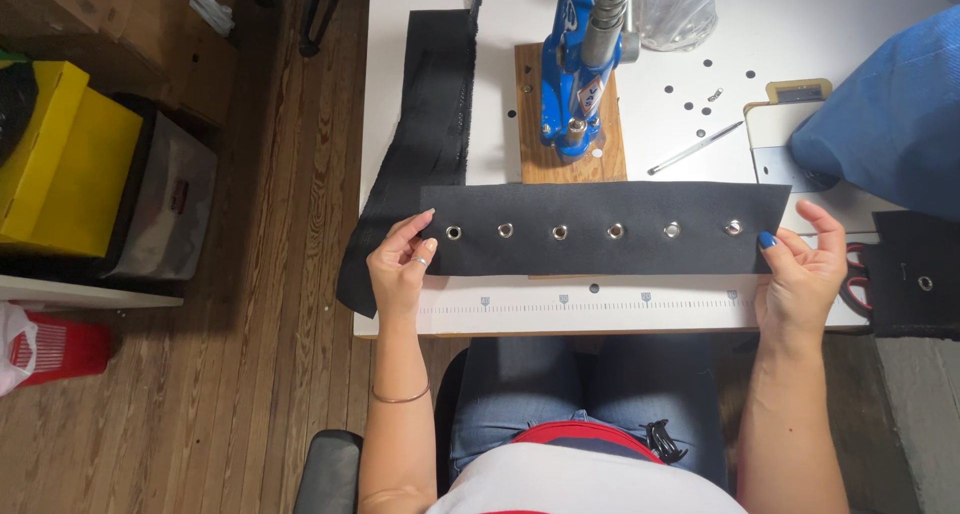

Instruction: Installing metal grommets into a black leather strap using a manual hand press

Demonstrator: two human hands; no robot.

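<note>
Bright, even light — sharp, soft shadows

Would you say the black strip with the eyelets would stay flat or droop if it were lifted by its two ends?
The strip probably droops: it looks like thin fabric. The left hand and right hand hold it taut at both ends. The metal eyelets likely add little weight.

Two bare arms stretched forward and well apart, left hand (400, 264) and right hand (805, 269) both raised, fingers bent, thumbs pinching inward.
</note>
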